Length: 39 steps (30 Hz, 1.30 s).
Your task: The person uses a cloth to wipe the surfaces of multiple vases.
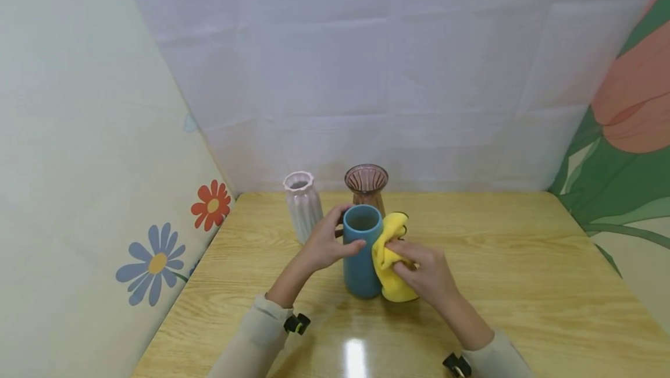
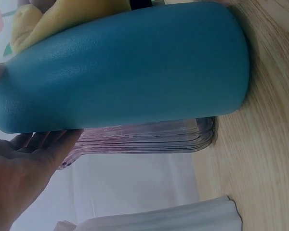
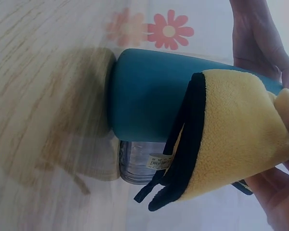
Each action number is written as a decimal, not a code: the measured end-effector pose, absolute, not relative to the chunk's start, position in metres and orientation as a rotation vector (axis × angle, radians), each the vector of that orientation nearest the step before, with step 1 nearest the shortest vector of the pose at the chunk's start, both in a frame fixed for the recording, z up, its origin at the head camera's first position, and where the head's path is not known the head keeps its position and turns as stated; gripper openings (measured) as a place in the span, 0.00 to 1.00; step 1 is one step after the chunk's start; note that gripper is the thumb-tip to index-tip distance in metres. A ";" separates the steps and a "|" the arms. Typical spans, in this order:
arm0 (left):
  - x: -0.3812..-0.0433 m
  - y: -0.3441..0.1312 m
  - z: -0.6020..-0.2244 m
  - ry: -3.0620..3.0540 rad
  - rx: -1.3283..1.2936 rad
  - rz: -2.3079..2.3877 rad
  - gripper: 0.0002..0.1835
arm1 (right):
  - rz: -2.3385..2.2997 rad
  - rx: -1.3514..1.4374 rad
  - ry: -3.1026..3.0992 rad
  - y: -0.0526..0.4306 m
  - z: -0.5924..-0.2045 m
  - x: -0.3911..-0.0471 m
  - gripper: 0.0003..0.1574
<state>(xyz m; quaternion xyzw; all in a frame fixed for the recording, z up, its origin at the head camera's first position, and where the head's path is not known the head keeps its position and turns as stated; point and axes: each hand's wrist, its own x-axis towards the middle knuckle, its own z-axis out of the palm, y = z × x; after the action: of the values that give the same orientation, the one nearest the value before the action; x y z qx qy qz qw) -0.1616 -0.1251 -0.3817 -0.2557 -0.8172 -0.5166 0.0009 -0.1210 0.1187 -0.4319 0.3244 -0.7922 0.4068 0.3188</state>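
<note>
A blue vase [image 1: 361,270] stands upright on the table, its round mouth facing up. My left hand [image 1: 324,242] grips it near the top from the left, thumb across the front and fingers behind. In my right hand [image 1: 426,270] is a bunched yellow cloth [image 1: 392,285], pinched between thumb and fingers and lying against the vase's right side. The right wrist view shows the dark edging and small white label of the cloth [image 3: 236,130] hanging beside the vase [image 3: 149,94]. Fingertips of the left hand [image 2: 19,178] reach around behind the vase in the left wrist view.
Right behind the blue vase is a purple ribbed glass vase [image 1: 367,180], partly hidden. A white fluted vase [image 1: 303,206] stands farther left. The wooden table [image 1: 513,267] meets a white cloth backdrop [image 1: 445,75] at the back, with flower-printed panels at both sides.
</note>
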 end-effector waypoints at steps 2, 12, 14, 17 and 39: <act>-0.162 -0.126 -0.382 -2.564 -0.813 -1.622 0.40 | 1.062 0.850 -2.085 0.119 -0.432 -0.121 0.21; -0.162 -0.128 -0.384 -2.560 -0.834 -1.637 0.42 | 1.044 0.830 -2.137 0.119 -0.438 -0.117 0.21; -0.162 -0.128 -0.384 -2.563 -0.835 -1.638 0.42 | 1.045 0.827 -2.149 0.119 -0.439 -0.117 0.22; -0.162 -0.128 -0.384 -2.566 -0.836 -1.640 0.43 | 1.050 0.826 -2.170 0.120 -0.440 -0.115 0.22; -0.164 -0.130 -0.387 -2.582 -0.859 -1.624 0.44 | 1.032 0.811 -2.392 0.125 -0.453 -0.112 0.20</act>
<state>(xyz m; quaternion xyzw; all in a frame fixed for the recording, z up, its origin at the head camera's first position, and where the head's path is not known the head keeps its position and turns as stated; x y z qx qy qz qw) -0.1644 -0.1304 -0.3871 -0.2711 -0.8147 -0.5124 -0.0138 -0.1121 0.1253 -0.4532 0.2909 -0.8580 0.3703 0.2053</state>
